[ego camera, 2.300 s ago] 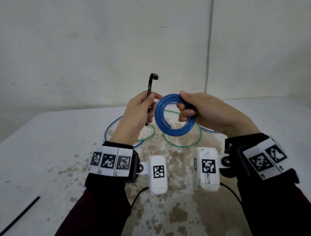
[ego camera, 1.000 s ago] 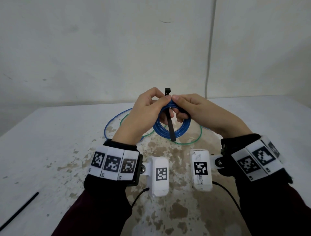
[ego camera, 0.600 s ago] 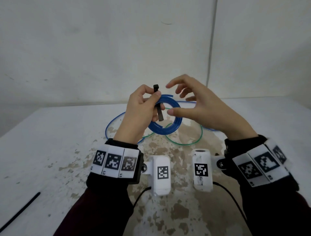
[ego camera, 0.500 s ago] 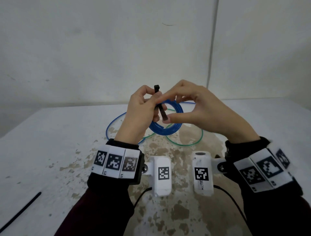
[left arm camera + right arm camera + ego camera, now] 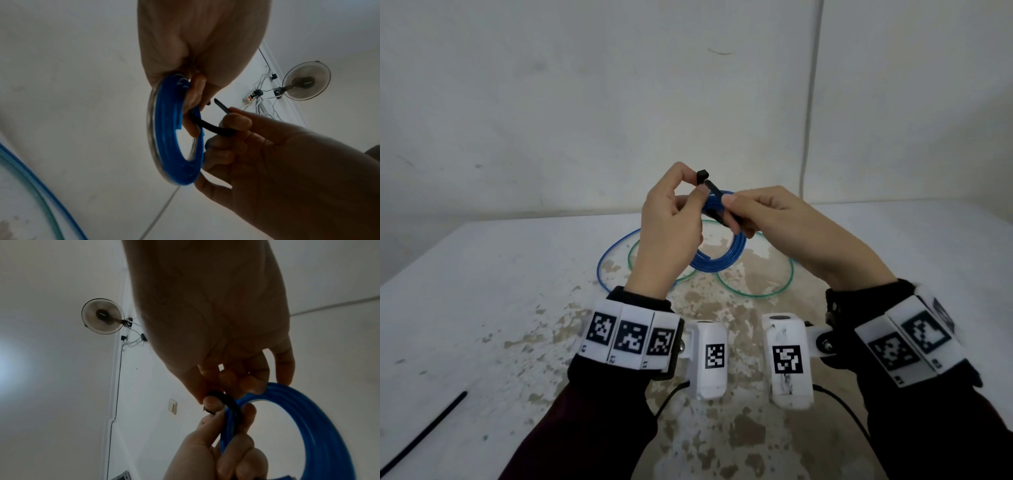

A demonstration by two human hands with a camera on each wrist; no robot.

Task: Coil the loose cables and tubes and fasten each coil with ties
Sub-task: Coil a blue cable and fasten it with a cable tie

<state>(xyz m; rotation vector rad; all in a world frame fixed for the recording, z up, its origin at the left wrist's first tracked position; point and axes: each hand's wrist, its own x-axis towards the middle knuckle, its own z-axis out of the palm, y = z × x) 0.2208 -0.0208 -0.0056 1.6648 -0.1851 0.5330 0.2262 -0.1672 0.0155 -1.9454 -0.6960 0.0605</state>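
Half a second before, the right hand (image 5: pixel 784 226) only neared the tie (image 5: pixel 717 202); now it pinched the tail, the left hand (image 5: pixel 671 226) pinching coil (image 5: pixel 717 255) and head above the desk (image 5: pixel 482 291), twelve o'clock of the wrists; threading seemed next.

blue coil (image 5: pixel 717 255), black tie (image 5: pixel 714 190), green tube (image 5: pixel 756 293), black-and-white checkered wristbands (image 5: pixel 631 337)

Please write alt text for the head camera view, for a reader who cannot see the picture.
Two hands hold a small blue tube coil above a stained white table; the left hand pinches the head of a black tie, and the right hand holds its strap bent across the coil. Loose blue and green tubes lie on the table behind, and another black tie lies near left.
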